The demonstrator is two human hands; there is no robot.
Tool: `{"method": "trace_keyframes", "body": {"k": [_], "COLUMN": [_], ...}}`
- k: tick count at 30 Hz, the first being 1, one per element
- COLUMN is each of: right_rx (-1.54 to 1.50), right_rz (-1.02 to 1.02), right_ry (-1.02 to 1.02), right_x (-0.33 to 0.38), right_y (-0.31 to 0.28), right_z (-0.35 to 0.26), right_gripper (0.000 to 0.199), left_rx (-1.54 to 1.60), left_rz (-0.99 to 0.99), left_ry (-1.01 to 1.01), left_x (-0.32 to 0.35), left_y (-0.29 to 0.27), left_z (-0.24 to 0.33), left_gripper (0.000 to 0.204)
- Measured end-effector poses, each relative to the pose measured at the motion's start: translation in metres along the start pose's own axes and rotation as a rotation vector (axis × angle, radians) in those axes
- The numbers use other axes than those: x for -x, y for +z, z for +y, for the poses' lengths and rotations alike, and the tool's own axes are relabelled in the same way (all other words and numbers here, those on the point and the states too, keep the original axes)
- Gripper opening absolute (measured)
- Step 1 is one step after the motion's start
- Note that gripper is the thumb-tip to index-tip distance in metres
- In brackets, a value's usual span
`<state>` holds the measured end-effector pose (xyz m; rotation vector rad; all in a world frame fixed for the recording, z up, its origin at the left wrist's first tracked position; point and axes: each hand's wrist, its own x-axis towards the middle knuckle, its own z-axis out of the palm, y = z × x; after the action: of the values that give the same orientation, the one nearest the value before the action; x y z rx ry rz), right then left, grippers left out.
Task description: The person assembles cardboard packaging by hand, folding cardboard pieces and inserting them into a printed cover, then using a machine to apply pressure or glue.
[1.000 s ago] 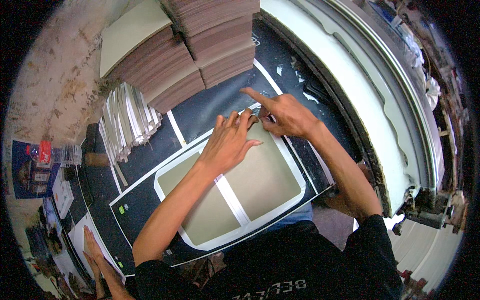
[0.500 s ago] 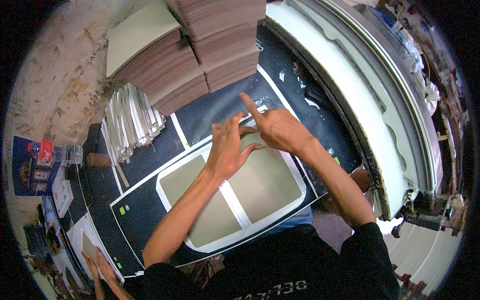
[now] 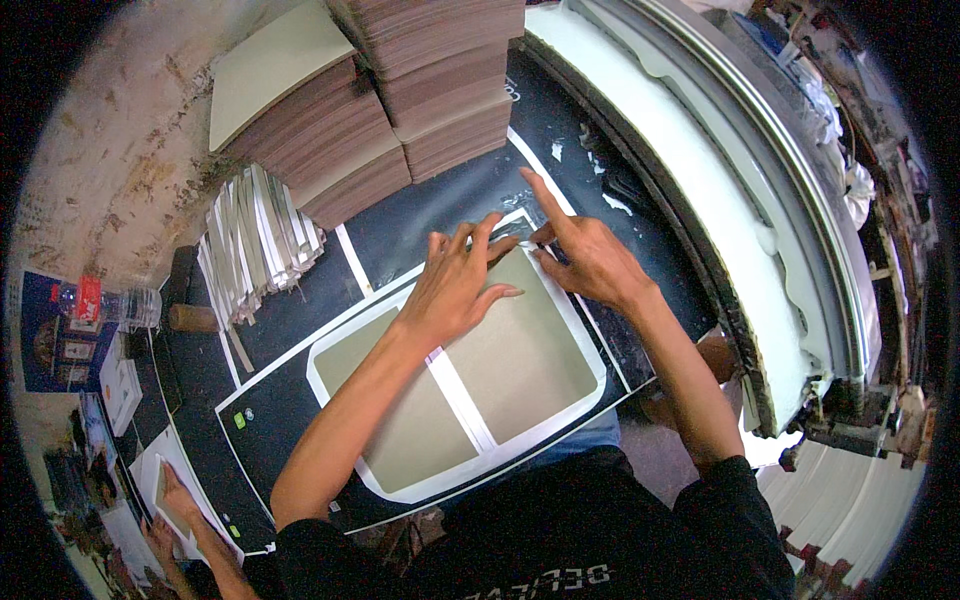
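Observation:
A sheet with two grey-brown boards (image 3: 535,350), a narrow white strip (image 3: 460,400) between them and a white paper border (image 3: 318,378) around them lies on the dark worktop before me. My left hand (image 3: 450,285) is over the far side of the right board, its fingers spread, the fingertips at the far border. At the far right corner is my right hand (image 3: 597,262). Its index finger points away from me, while its thumb and another finger are apart, at the corner of the border. Whether they touch the paper is hard to tell.
Tall stacks of brown board (image 3: 450,90) stand at the back, beside a bundle of pale strips (image 3: 258,235). A long white machine part (image 3: 690,150) curves along the right. At lower left, another person's hands (image 3: 180,505) work on a white sheet (image 3: 150,462).
My right hand has shifted right and its index finger has swung to the right. My left hand has moved slightly right, its fingers spreading. The other person's hands have moved apart.

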<state>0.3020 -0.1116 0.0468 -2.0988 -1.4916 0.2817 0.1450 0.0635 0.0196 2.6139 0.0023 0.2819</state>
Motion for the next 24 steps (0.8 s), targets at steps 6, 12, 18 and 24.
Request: {"method": "trace_keyframes", "body": {"k": [6, 12, 18, 24], "right_rx": [0.090, 0.135, 0.233, 0.269], "right_rz": [-0.047, -0.057, -0.066, -0.072], "right_ry": [-0.074, -0.118, -0.229, -0.314], "right_x": [-0.006, -0.010, -0.016, -0.019], "right_y": [0.004, 0.008, 0.009, 0.009], "right_z": [0.002, -0.003, -0.003, 0.007], "right_gripper": [0.107, 0.106, 0.104, 0.104], "left_rx": [-0.083, -0.206, -0.326, -0.369], "left_rz": [0.021, -0.075, -0.042, -0.133], "left_ry": [0.082, 0.080, 0.129, 0.190], "left_x": [-0.002, -0.001, -0.001, -0.009], "left_y": [-0.007, -0.012, -0.011, -0.012], "left_z": [0.011, 0.011, 0.001, 0.001], "left_gripper": [0.081, 0.077, 0.068, 0.065]}}
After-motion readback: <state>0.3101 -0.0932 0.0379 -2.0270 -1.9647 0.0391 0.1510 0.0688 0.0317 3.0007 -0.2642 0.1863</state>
